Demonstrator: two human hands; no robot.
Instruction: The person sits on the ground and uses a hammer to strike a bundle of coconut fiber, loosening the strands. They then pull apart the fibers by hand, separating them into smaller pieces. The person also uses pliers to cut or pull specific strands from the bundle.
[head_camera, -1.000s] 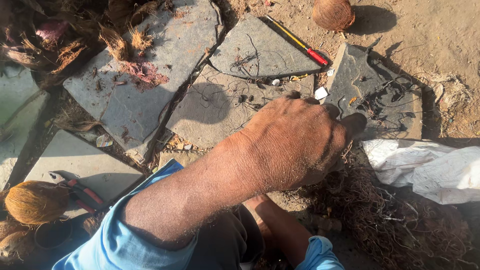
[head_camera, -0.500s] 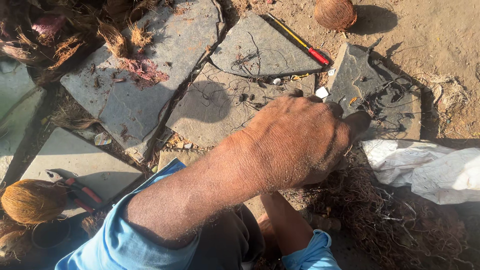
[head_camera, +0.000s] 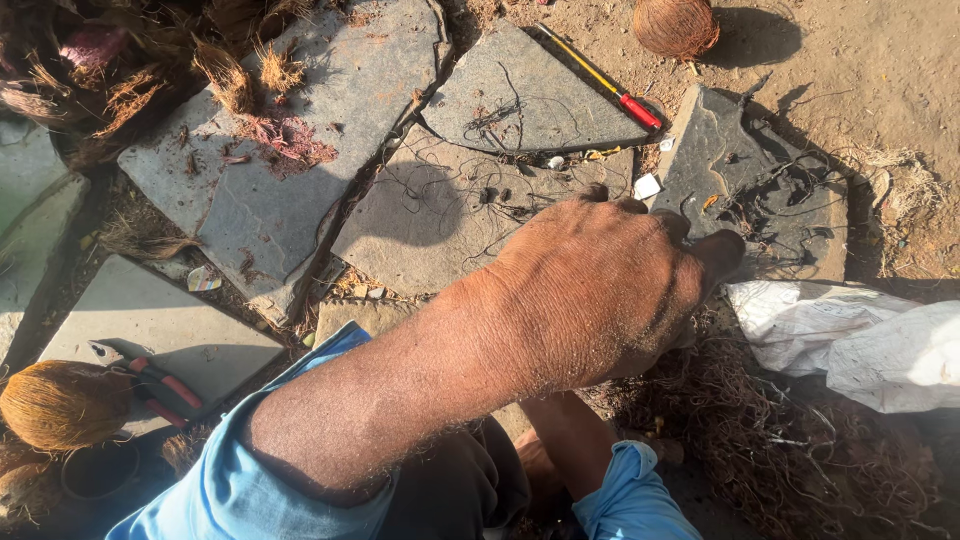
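Observation:
My left hand (head_camera: 610, 290) reaches across the middle of the view, back up and fingers curled down over the edge of a pile of brown coconut fibre (head_camera: 790, 440). What its fingers grip is hidden beneath it. My right forearm (head_camera: 565, 435), in a blue sleeve, runs up under the left hand, and the right hand itself is hidden. A husked coconut (head_camera: 60, 405) lies at the far left, another coconut (head_camera: 677, 25) at the top.
Flat grey stone slabs (head_camera: 440, 220) cover the ground ahead. A yellow tool with a red handle (head_camera: 610, 85) lies on one slab. Red-handled pliers (head_camera: 155, 380) rest at the left. A white sack (head_camera: 850, 340) lies at the right. Sandy soil is beyond.
My left hand stays over the fibre pile. My right arm's blue sleeve has come slightly further up into view.

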